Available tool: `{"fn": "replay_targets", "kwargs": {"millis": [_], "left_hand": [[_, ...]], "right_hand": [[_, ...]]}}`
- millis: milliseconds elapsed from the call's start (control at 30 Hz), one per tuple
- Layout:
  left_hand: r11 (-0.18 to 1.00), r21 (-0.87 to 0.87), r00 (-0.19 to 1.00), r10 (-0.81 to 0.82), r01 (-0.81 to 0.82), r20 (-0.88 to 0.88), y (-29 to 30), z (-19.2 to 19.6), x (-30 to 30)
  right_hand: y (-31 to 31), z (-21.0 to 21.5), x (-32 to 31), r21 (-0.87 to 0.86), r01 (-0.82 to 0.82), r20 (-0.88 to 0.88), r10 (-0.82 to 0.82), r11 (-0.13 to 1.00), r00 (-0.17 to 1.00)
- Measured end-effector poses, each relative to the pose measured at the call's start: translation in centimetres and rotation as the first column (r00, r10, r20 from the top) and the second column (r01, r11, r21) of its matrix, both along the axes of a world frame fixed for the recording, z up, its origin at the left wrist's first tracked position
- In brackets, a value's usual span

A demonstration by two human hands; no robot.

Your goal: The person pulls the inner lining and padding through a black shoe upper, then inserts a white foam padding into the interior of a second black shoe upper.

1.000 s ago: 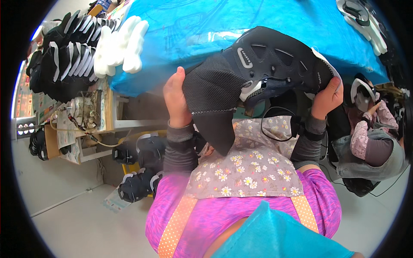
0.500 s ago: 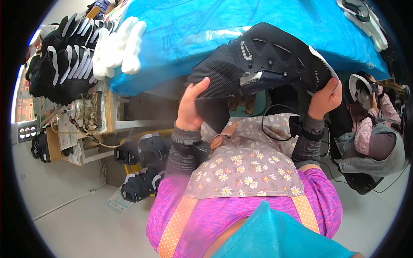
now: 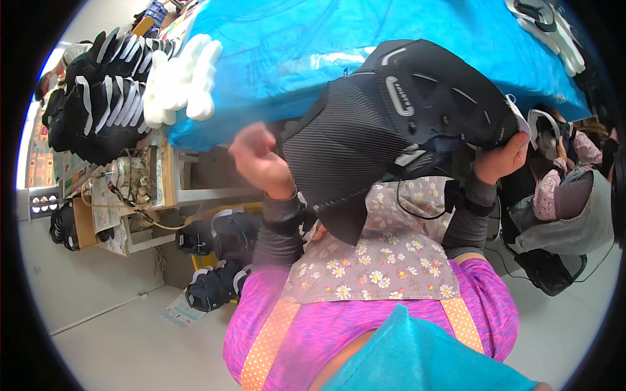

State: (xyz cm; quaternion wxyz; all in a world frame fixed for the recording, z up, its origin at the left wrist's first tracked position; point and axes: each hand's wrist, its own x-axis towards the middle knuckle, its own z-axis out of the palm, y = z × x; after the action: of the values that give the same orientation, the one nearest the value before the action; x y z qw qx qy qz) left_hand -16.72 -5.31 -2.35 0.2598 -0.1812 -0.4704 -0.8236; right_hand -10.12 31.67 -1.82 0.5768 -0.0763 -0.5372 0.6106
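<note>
A black boot-like upper (image 3: 417, 91) with a ribbed mesh flap (image 3: 342, 140), slots, lacing holes and a white edge is held up in front of my apron. My right hand (image 3: 503, 159) grips its right end by the white edge, thumb on the near side. To the left of the mesh flap, my left hand (image 3: 262, 161) is apart from the upper, fingers loosely bent and somewhat blurred, with nothing seen in them. Part of the upper's far side is hidden.
A blue-covered table (image 3: 274, 45) lies ahead. White moulded pads (image 3: 179, 81) and stacked black uppers (image 3: 98, 104) stand at its left. Below are a machine (image 3: 134, 176) and dark pieces on a yellow frame (image 3: 218, 283). A co-worker (image 3: 561, 202) sits at right.
My left hand has let go of the mesh flap and moved left. The upper has turned and come nearer, showing more of the mesh; my right hand still holds its right end.
</note>
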Motion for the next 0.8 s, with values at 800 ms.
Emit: {"fn": "replay_targets", "kwargs": {"millis": [800], "left_hand": [[0.909,0.0,0.868,-0.399,0.418,0.297,1.1,5.5,3.6]], "right_hand": [[0.5,-13.0,0.2,0.925,-0.369,0.342,-0.627,0.092,0.7]]}}
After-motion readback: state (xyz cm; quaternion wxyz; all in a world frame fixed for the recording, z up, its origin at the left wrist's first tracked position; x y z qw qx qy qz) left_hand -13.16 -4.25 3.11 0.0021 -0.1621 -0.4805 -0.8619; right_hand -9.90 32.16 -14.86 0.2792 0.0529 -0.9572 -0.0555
